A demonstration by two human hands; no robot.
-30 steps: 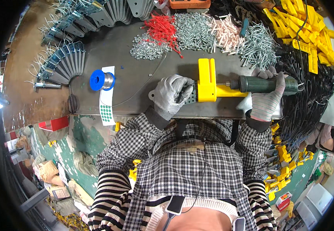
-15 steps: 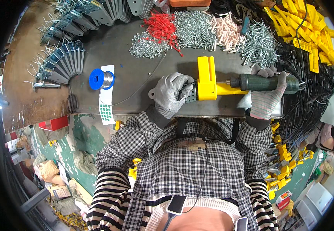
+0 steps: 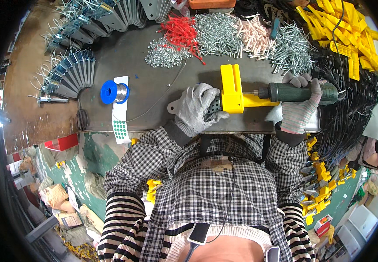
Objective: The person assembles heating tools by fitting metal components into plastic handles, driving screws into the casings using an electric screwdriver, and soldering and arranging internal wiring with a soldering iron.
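In a grey glove, my left hand [image 3: 196,108] closes round a grey metal plate [image 3: 172,107] whose rounded, holed tip sticks out to the left. At the plate's other side sits a yellow plastic housing [image 3: 231,89], with a yellow arm reaching right. My right hand [image 3: 300,111], also gloved, wraps round a dark green electric screwdriver [image 3: 291,93] lying level. Its bit points left, its tip at the yellow housing. Whether a screw sits on the bit is too small to tell.
At the back lie piles of nuts [image 3: 166,53], red pieces [image 3: 181,32], screws [image 3: 217,35], pinkish sleeves [image 3: 254,36] and long screws [image 3: 291,50]. A blue wire spool [image 3: 109,92] stands left on a sticker strip [image 3: 120,126]. Black cables [image 3: 350,105] and yellow parts [image 3: 346,39] crowd the right.
My left fingers have shifted, and the thumb now stretches toward the yellow housing's lower edge. The housing and screwdriver have moved slightly left.
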